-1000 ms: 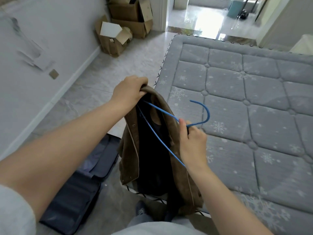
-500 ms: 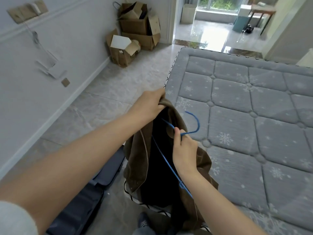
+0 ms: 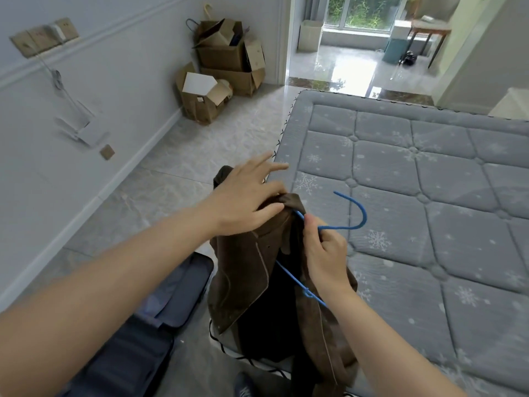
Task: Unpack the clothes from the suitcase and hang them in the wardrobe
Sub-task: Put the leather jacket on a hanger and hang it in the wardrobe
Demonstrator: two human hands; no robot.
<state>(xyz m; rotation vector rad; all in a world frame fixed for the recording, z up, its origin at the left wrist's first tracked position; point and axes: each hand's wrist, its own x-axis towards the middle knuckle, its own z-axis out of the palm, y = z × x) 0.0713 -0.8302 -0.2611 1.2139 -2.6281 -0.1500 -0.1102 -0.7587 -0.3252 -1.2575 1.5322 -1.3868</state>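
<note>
A brown jacket [image 3: 246,270] with a dark lining hangs in front of me, over the mattress's near edge. A blue wire hanger [image 3: 361,216] sits inside its neck, with the hook sticking out to the right. My right hand [image 3: 325,250] grips the hanger just below the hook. At the top of the jacket, my left hand [image 3: 243,196] pinches the collar between thumb and one finger; the other fingers are spread straight. The dark blue suitcase [image 3: 171,296] lies open on the floor at the lower left, partly hidden by my left arm.
A grey quilted mattress [image 3: 415,196] fills the right side. Stacked cardboard boxes [image 3: 220,73] stand against the wall at the far left of a doorway [image 3: 343,53]. Pale tiled floor [image 3: 177,173] runs between wall and mattress. No wardrobe is in view.
My left hand has gone from a full grip on the collar to a pinch with fingers spread. The jacket has been drawn further over the hanger's left shoulder. My view has tilted up.
</note>
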